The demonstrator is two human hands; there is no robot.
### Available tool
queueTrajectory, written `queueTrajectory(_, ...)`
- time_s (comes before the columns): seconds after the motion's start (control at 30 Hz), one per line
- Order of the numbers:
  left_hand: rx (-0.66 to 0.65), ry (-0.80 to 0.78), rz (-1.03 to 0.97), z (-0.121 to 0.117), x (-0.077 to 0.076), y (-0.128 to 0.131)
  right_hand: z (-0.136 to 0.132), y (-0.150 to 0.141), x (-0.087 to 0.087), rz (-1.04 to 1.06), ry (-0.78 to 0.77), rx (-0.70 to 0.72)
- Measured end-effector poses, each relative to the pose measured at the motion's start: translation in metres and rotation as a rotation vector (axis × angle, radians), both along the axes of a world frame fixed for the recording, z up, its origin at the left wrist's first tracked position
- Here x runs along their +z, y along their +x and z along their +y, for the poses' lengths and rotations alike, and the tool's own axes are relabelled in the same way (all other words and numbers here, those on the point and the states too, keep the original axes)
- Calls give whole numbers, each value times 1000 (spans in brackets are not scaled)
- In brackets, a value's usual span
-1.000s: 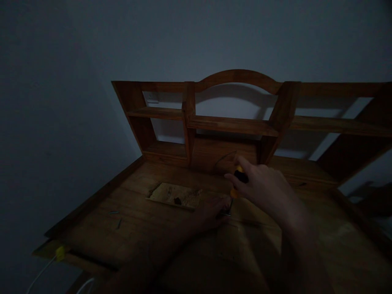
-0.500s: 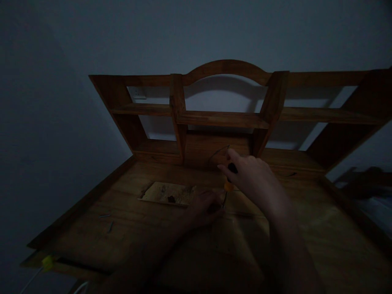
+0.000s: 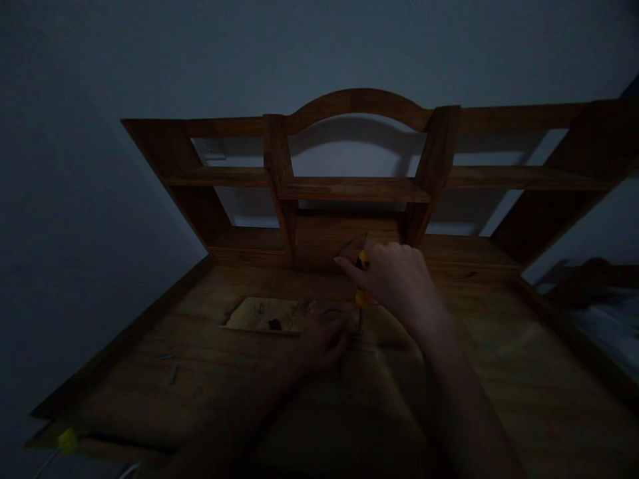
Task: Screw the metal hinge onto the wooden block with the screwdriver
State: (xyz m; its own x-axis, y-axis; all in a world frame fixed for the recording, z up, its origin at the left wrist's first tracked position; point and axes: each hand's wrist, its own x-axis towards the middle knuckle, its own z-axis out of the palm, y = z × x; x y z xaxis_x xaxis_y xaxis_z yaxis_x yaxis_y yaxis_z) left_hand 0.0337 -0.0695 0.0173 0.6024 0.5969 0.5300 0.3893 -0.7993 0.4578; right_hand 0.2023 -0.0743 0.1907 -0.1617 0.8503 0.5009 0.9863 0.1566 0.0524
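Observation:
My right hand (image 3: 394,276) is wrapped round the black and yellow handle of a screwdriver (image 3: 363,297). The shaft points down to a small metal piece (image 3: 356,334) at the near edge of a cut-out in the wooden desktop. Beside the tip, my left hand (image 3: 327,336) rests low with its fingers bent toward that piece; whether they pinch anything is lost in the dark. Left of this hand, the shallow rectangular recess (image 3: 259,313) shows rough pale wood and a dark hole.
Two loose screws (image 3: 173,374) lie on the desktop (image 3: 210,372) at the left. A wooden shelf unit (image 3: 349,189) stands along the back against the wall. At the front left corner, a yellow object (image 3: 66,440) has a pale cord attached.
My right hand has turned on the screwdriver, whose shaft is now more upright. My left hand's fingers have drawn slightly back from the tip. The whole view has shifted a little.

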Motion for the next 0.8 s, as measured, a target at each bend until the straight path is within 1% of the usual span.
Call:
queueTrajectory(0.1, 111, -3, -40, 4, -4, 0, 1, 6, -1, 27, -37, 3)
queueTrajectory(0.2, 228, -19, -67, 14, -12, 0, 0, 12, 0, 41, -87, 50)
queueTrajectory(0.27, 258, -25, -47, 22, -17, 0, 0, 15, 1, 49, -112, 68)
queueTrajectory(0.37, 245, -18, 13, 29, -22, 0, -1, 18, 2, 62, -138, 73)
queueTrajectory(0.53, 155, -17, 85, 26, -16, 1, -2, 17, 3, 70, -143, 95)
queueTrajectory(0.63, 147, -22, 139, 25, -14, 2, -2, 17, 2, 64, -121, 99)
queueTrajectory(0.7, 141, -11, 190, 27, -15, 2, -2, 17, 1, 69, -119, 105)
queueTrajectory(0.8, 92, 22, 239, 30, -18, 1, -1, 17, 1, 80, -131, 114)
